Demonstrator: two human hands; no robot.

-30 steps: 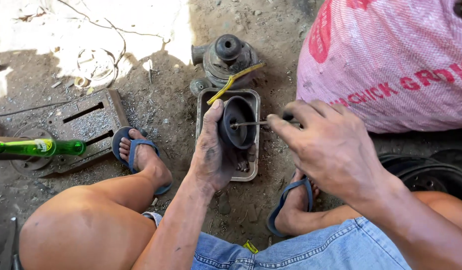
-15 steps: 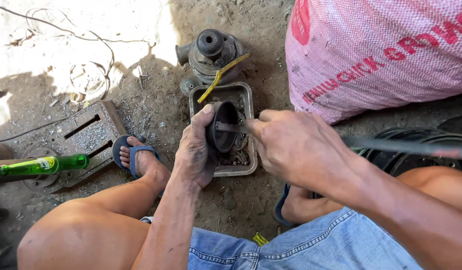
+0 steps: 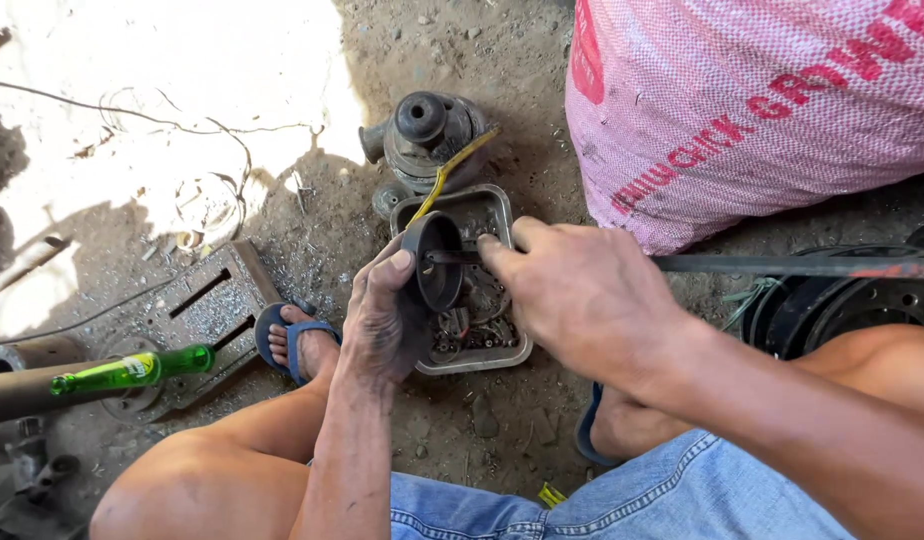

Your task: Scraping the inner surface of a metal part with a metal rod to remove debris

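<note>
My left hand (image 3: 387,325) grips a round black cup-shaped metal part (image 3: 434,260), held on edge above a rectangular metal tray (image 3: 502,205). My right hand (image 3: 582,295) pinches a thin metal rod (image 3: 452,256) that pokes into the middle of the black part. The tray holds several small greasy nuts, bolts and bits, partly hidden by both hands. Both hands are dirty with grease.
A grey pump housing (image 3: 424,135) with a yellow strip (image 3: 444,180) stands behind the tray. A large pink woven sack (image 3: 762,100) fills the upper right. A slotted metal base (image 3: 207,310), a green bottle (image 3: 132,372) and black wheel rims (image 3: 852,300) lie around on dirt.
The view has shifted so the tray and pump sit further left and closer. My hands have stayed together on the black part and rod, with the right hand moved closer over the tray.
</note>
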